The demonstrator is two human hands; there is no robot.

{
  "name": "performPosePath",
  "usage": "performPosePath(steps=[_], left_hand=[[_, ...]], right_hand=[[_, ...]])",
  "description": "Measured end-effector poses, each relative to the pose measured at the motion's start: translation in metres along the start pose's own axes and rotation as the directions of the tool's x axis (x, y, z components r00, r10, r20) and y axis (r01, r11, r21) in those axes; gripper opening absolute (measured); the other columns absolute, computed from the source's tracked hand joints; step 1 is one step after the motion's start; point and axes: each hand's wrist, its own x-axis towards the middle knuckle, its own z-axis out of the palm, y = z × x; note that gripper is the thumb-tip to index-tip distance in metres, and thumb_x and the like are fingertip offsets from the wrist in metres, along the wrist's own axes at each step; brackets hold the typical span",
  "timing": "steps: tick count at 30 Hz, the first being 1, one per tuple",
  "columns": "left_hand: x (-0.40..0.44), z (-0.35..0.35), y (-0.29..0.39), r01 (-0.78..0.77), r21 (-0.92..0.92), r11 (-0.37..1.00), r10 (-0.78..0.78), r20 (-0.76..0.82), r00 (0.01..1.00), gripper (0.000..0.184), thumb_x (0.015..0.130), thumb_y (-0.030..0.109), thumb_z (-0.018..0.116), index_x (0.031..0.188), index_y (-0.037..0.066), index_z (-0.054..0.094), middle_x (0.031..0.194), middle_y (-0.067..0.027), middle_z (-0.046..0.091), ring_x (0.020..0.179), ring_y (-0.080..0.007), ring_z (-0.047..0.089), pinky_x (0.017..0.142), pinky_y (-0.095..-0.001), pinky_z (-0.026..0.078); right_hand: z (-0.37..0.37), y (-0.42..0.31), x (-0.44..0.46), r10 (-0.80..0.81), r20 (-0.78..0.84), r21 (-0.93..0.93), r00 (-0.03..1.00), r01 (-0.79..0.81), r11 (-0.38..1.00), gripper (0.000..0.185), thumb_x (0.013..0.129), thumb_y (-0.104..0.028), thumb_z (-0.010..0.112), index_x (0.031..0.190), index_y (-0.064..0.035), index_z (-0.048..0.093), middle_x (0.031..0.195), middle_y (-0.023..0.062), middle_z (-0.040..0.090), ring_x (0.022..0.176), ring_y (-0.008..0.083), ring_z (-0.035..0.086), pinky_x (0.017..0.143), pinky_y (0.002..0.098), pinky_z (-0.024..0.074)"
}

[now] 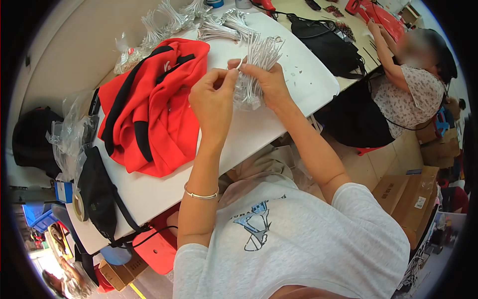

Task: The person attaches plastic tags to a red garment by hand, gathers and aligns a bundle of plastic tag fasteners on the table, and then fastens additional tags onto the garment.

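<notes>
Left hand (211,102) nearly closed, fingertips pinching 1 white strand (241,64); right hand (273,84) closed around white cable bundle (259,55), above white table (311,82). Other bundles (219,31) lie beyond, apparently gathered; held 1 seems unfinished. Amount left: cannot tell.

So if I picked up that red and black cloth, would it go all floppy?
Probably: the red and black cloth lies in soft folds, so it would likely droop. It probably wouldn't roll, being a loose heap on the white table.
</notes>
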Motion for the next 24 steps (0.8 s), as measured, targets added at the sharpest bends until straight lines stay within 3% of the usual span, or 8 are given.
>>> performPosePath(steps=[2,7,12,15,17,20,22,24], left_hand=[[-0.001,0.001,-0.003,-0.018,0.267,0.963,0.0,0.069,0.998,0.015,0.086,0.013,0.07,0.08,0.0,0.069,0.065,-0.0023,0.061,0.058,-0.0124,0.049,0.057,-0.0266,0.041],[0.005,-0.001,-0.02,-0.112,0.434,0.894,0.079,0.094,0.992,0.015,0.08,0.013,0.068,0.072,0.002,0.063,0.061,-0.0082,0.059,0.053,-0.0227,0.048,0.055,-0.0351,0.042],[0.006,0.0,-0.047,-0.077,0.382,0.921,0.045,0.094,0.995,0.018,0.078,0.016,0.068,0.069,0.003,0.058,0.057,-0.0098,0.056,0.051,-0.0257,0.049,0.053,-0.0379,0.042],[0.003,-0.009,-0.044,0.107,0.207,0.972,-0.138,0.143,0.98,0.016,0.079,0.015,0.07,0.076,0.002,0.061,0.066,-0.0082,0.059,0.057,-0.0212,0.051,0.057,-0.0348,0.044],[-0.002,-0.015,-0.032,0.034,-0.063,0.997,-0.033,0.015,0.999,0.016,0.082,0.015,0.072,0.087,0.002,0.064,0.08,-0.0072,0.062,0.068,-0.0176,0.054,0.064,-0.031,0.046],[0.005,-0.051,-0.006,-0.023,-0.096,0.995,0.017,-0.063,0.998,0.019,0.084,0.015,0.072,0.096,0.003,0.064,0.091,-0.0083,0.062,0.077,-0.0191,0.057,0.072,-0.0309,0.047],[0.02,-0.079,0.007,-0.24,0.217,0.946,0.281,-0.182,0.942,0.021,0.084,0.014,0.072,0.101,0.004,0.064,0.092,-0.0102,0.063,0.085,-0.0225,0.058,0.079,-0.0329,0.048],[0.053,-0.115,0.006,-0.36,0.543,0.758,0.53,-0.193,0.826,0.034,0.085,0.023,0.072,0.113,0.005,0.063,0.104,-0.0148,0.064,0.097,-0.0292,0.06,0.09,-0.0407,0.047]], right_hand=[[0.0,-0.001,-0.002,0.022,0.062,0.03,0.998,-0.024,0.999,0.02,0.085,-0.006,0.068,0.103,0.0036,0.071,0.094,0.0131,0.075,0.079,0.017,0.07,0.07,0.0267,0.0578],[-0.008,0.001,-0.001,0.062,0.084,-0.099,0.995,-0.054,0.994,0.023,0.086,-0.006,0.067,0.107,0.0015,0.071,0.097,0.011,0.076,0.082,0.0169,0.07,0.077,0.0264,0.0564],[-0.011,0.003,0.004,0.127,0.069,-0.055,0.99,-0.123,0.991,0.029,0.082,-0.007,0.073,0.109,0.0017,0.069,0.088,0.0107,0.074,0.078,0.0166,0.069,0.073,0.0237,0.0532],[-0.015,-0.001,0.01,-0.042,0.088,-0.209,0.995,0.059,0.976,0.021,0.083,-0.007,0.072,0.101,0.0025,0.07,0.079,0.0076,0.07,0.079,0.0179,0.069,0.077,0.0259,0.0522],[-0.006,-0.017,0.009,-0.232,0.042,-0.234,0.972,0.236,0.943,0.016,0.084,-0.008,0.072,0.095,0.0037,0.071,0.078,0.0075,0.07,0.079,0.0172,0.069,0.075,0.026,0.0525],[-0.006,-0.018,0.006,-0.356,0.101,-0.238,0.929,0.37,0.898,0.015,0.087,-0.009,0.071,0.094,0.0043,0.072,0.081,0.0077,0.072,0.078,0.0162,0.068,0.073,0.0261,0.0529],[-0.018,0.002,0.009,-0.169,0.093,-0.717,0.981,0.184,0.672,0.018,0.089,-0.01,0.07,0.098,0.0058,0.071,0.086,0.0097,0.074,0.079,0.0159,0.068,0.076,0.0241,0.0516],[-0.021,0.002,0.013,-0.143,0.145,-0.681,0.979,0.204,0.703,0.02,0.087,-0.01,0.073,0.099,0.0062,0.071,0.085,0.0089,0.074,0.077,0.0155,0.069,0.074,0.0243,0.0524]])
